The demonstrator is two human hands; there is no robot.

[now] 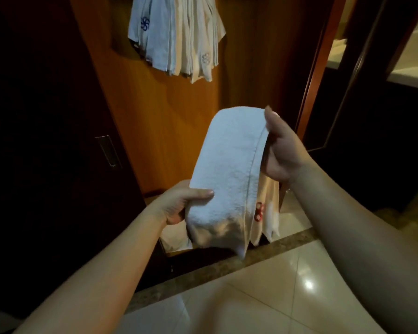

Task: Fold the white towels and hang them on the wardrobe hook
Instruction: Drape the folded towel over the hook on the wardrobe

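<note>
A folded white towel [229, 169] is stretched between both my hands in front of the wooden wardrobe. My left hand [179, 204] grips its lower left edge, thumb on top. My right hand [279, 150] pinches the upper right corner, fingers underneath. Another cream cloth with a red emblem [263, 210] hangs down below my right hand, behind the towel. Several folded white towels [179, 37], some with blue emblems, hang bunched at the top of the wardrobe's orange panel; the hook itself is out of view.
The orange wardrobe panel [169, 121] stands straight ahead. A dark door with a metal handle [108, 151] is on the left. More white cloth [174, 239] lies low inside the wardrobe. Glossy floor tiles [275, 297] are below, a doorway on the right.
</note>
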